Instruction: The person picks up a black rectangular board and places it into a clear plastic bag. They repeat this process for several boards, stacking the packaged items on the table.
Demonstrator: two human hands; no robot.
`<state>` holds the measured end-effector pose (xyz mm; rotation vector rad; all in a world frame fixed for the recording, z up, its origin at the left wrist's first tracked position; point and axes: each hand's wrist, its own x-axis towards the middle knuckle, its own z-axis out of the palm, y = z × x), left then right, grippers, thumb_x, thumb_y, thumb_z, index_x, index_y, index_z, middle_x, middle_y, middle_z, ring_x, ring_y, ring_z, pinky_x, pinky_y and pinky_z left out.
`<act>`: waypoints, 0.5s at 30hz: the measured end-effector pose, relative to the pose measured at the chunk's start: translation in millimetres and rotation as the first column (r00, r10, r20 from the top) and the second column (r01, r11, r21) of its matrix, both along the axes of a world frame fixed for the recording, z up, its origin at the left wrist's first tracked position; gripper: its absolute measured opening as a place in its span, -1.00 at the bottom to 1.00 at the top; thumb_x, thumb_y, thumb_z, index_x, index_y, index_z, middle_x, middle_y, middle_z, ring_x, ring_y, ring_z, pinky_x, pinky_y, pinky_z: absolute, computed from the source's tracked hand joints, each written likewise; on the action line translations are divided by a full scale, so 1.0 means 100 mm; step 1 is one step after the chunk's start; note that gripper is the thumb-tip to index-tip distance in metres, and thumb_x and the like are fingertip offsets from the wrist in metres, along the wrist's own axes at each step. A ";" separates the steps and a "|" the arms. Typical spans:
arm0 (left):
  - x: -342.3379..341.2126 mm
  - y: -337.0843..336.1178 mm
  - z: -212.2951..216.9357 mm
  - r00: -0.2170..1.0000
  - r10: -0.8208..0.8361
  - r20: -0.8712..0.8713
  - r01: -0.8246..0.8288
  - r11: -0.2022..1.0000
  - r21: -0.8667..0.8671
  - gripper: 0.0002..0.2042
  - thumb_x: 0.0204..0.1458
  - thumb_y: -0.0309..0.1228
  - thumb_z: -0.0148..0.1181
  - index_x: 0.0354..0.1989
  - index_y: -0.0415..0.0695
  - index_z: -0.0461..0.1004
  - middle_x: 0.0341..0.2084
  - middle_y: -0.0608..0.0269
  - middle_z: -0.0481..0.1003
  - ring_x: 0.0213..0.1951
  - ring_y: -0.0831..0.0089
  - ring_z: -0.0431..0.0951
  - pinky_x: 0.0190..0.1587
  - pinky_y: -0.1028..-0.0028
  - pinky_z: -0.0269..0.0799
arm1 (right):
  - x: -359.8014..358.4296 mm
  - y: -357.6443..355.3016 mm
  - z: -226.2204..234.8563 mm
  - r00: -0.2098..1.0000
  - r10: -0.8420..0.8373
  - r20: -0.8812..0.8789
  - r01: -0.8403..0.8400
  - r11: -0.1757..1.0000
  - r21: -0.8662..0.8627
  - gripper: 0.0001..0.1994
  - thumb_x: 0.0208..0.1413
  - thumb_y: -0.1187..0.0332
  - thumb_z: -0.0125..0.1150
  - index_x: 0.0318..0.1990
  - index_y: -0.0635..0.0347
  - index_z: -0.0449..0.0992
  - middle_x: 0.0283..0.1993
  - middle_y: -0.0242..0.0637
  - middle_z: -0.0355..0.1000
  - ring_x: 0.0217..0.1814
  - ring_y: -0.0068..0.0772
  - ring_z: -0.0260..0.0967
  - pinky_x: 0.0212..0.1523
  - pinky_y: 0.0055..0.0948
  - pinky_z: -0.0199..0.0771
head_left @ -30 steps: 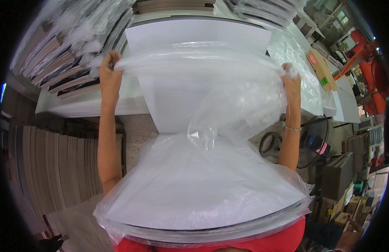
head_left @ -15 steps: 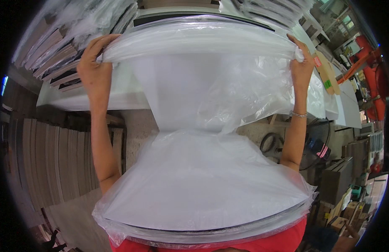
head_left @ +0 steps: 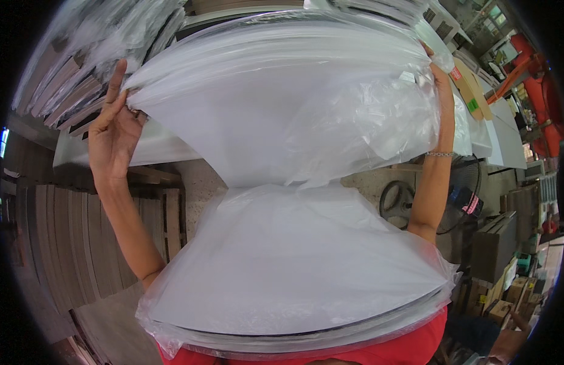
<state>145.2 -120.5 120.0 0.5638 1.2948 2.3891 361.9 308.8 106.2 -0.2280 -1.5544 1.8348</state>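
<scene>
Behind the plastic bag (head_left: 294, 121), right hand (head_left: 439, 79) (mostly hidden) grips.

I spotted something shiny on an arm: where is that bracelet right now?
In the head view, the thin bracelet sits on the right wrist, just below the right hand gripping the clear plastic bag, above the black fan.

Left hand (head_left: 114, 137) and right hand (head_left: 440, 76) gripping clear plastic bag (head_left: 294, 121) over white panel (head_left: 282, 267), raised upright

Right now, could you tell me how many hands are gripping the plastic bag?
2. The left hand grips the plastic bag at its upper left corner; the right hand grips its upper right corner, partly hidden behind the film.
</scene>
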 end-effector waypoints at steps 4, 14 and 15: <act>-0.32 -0.09 -0.37 0.784 -0.607 0.127 0.517 0.753 0.406 -0.58 0.06 -0.48 -0.15 0.13 -0.28 0.23 0.13 0.02 0.28 0.24 0.26 0.12 0.30 0.21 -0.08 | 0.15 0.27 -0.25 0.960 0.271 -0.075 -0.279 0.950 -0.137 -0.67 0.07 0.40 0.05 0.00 0.29 0.43 -0.29 -0.32 0.47 -0.37 -0.59 0.43 -0.37 -0.66 0.46; -0.12 -0.14 -0.28 0.824 -0.461 0.330 0.344 0.869 0.355 -0.55 0.10 -0.47 -0.20 0.20 -0.31 0.08 0.16 -0.03 0.22 0.22 0.17 0.16 0.31 0.08 -0.07 | 0.11 -0.01 -0.11 0.992 -0.125 -0.031 0.125 0.881 0.456 -0.85 0.05 0.47 0.09 -0.21 0.24 0.49 -0.37 -0.41 0.45 -0.45 -0.66 0.38 -0.48 -0.68 0.40; -0.14 -0.19 -0.30 0.802 -0.469 0.370 0.332 0.865 0.377 -0.54 0.12 -0.45 -0.20 0.21 -0.30 0.06 0.16 -0.04 0.22 0.21 0.16 0.19 0.30 0.09 -0.04 | 0.12 -0.07 -0.11 0.971 -0.241 -0.001 0.194 0.781 0.594 -0.88 0.06 0.43 0.08 -0.30 0.27 0.49 -0.45 -0.46 0.42 -0.53 -0.69 0.34 -0.56 -0.70 0.35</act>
